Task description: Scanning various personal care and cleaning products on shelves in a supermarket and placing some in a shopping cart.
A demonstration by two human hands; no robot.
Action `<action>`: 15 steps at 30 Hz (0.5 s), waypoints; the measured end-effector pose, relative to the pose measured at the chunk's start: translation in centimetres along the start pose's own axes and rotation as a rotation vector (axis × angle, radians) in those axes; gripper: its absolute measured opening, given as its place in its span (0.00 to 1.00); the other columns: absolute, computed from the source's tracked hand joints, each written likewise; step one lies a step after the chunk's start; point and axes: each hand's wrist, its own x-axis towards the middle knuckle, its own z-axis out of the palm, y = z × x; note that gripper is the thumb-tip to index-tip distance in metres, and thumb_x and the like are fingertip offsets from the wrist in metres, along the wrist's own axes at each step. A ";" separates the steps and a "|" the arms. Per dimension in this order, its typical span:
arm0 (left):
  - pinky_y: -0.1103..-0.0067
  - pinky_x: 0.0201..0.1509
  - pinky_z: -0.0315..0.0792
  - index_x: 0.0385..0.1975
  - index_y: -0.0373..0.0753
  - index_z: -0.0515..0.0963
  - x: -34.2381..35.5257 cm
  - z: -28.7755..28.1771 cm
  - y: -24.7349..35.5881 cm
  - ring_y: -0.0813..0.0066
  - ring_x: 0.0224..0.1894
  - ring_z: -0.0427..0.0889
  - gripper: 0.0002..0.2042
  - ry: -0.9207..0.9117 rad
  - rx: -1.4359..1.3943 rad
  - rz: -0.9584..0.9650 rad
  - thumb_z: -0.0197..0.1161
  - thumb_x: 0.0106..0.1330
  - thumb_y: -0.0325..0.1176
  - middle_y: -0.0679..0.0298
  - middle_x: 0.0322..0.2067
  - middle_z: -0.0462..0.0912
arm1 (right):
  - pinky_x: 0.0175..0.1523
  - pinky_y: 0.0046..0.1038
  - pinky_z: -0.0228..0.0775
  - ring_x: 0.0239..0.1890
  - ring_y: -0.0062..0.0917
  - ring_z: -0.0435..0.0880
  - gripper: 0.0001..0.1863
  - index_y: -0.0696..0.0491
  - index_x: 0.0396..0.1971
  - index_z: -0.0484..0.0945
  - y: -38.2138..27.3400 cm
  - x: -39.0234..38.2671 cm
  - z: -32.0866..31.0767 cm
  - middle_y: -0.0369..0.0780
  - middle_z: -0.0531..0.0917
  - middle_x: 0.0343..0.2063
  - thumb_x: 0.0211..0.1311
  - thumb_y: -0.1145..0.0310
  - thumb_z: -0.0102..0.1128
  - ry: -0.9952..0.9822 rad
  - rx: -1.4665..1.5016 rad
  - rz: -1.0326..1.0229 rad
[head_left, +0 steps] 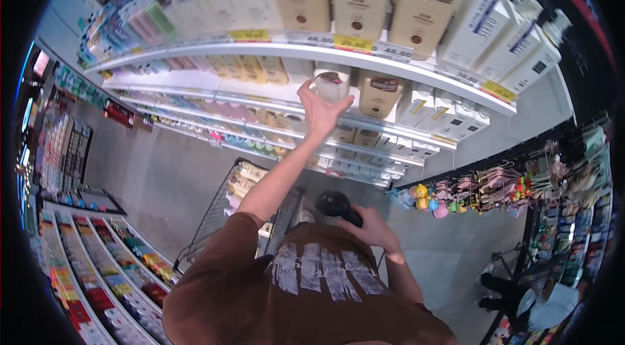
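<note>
My left hand (323,112) reaches up to the second shelf. Its fingers and thumb are spread around the sides of a white bottle (333,83) with a dark label near the top. Just right of that bottle stands a cream-coloured bottle (379,93) with a brown label. Low in front of my body, my right hand (374,228) is wrapped round the handle of a black handheld scanner (333,203). The scanner's rounded head points up and left, away from the shelf bottles.
Large pump-less bottles (361,0) line the upper shelf (215,50) above my left hand. A wire shopping cart (207,215) with packages stands by my left arm. Hanging toys (426,196) are on the right. Another person (547,306) is at lower right.
</note>
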 end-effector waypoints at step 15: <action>0.54 0.65 0.60 0.58 0.27 0.64 -31.2 -23.3 -33.0 0.40 0.57 0.66 0.37 0.251 0.546 -0.639 0.76 0.56 0.43 0.40 0.53 0.68 | 0.38 0.35 0.72 0.29 0.33 0.80 0.22 0.62 0.46 0.79 -2.1 6.5 7.9 0.49 0.81 0.26 0.66 0.57 0.68 -0.277 -0.135 0.184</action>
